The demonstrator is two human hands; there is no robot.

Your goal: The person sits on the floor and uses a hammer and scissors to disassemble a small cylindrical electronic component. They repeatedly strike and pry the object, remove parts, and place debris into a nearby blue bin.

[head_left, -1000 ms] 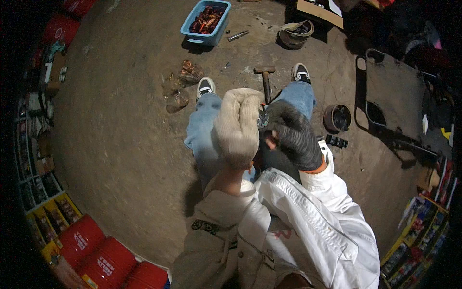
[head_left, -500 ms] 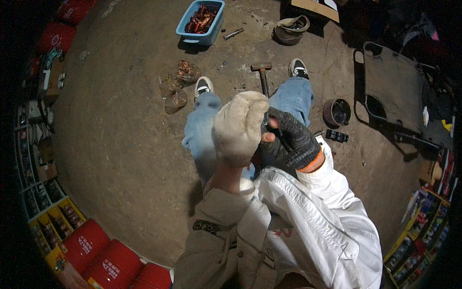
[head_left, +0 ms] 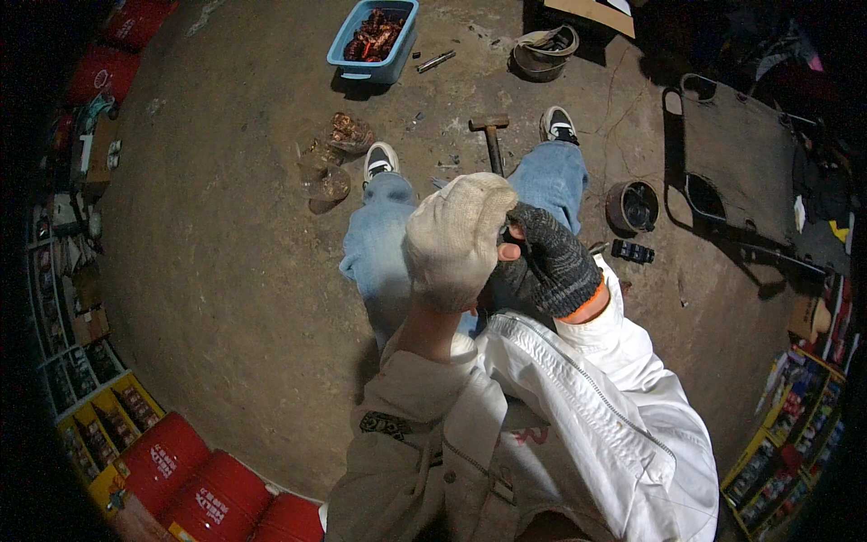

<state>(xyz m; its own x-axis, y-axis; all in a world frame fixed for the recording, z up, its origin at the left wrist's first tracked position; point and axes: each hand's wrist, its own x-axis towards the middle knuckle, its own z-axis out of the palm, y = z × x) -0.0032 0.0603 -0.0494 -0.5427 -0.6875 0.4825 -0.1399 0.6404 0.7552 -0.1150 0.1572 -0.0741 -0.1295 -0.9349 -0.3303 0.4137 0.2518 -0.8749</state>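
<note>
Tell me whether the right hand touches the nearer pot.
Apart: the head view shows floor between the right hand and the nearer pot.

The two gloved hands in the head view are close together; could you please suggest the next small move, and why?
Perhaps tilt the left hand slightly outward. It is curled, and the right hand sits close against its side with bare fingertips showing. Anything between them is largely hidden, so a small turn might bring it into sight.
</note>
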